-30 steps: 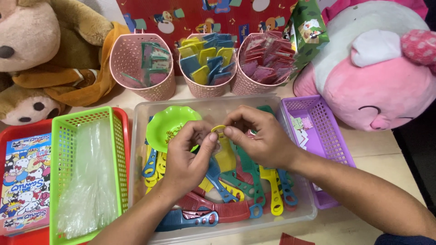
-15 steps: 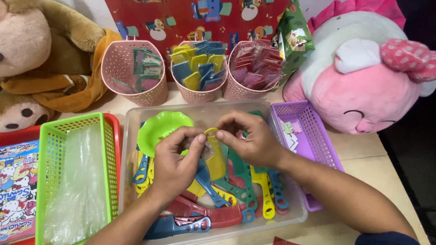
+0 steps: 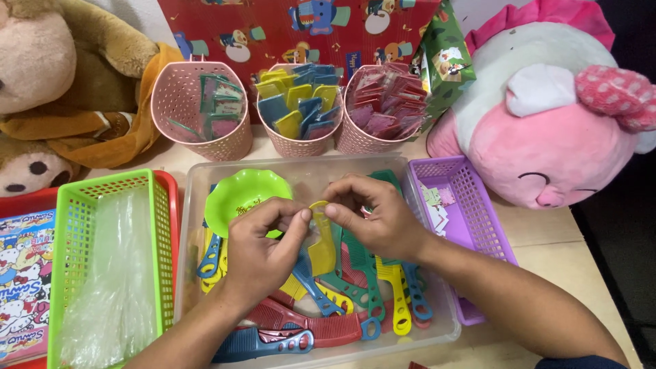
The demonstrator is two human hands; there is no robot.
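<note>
Yellow plastic comb (image 3: pixel 321 240): pinched upright over the clear plastic bin (image 3: pixel 195 205), as a second ago.
Left hand (image 3: pixel 263 254): fingertips grasping its top.
Right hand (image 3: pixel 379 217): grasping the same top edge.

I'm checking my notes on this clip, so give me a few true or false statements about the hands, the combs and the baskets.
1. Both hands pinch the yellow comb between them. True: left hand and right hand meet at its top.
2. The combs lie in the purple basket. False: they lie in the clear bin; the purple basket holds a few small paper pieces.
3. Three pink cups stand behind the bin. True.
4. The green basket holds combs. False: it holds clear plastic bags.
5. A green dish sits in the bin. True.
</note>
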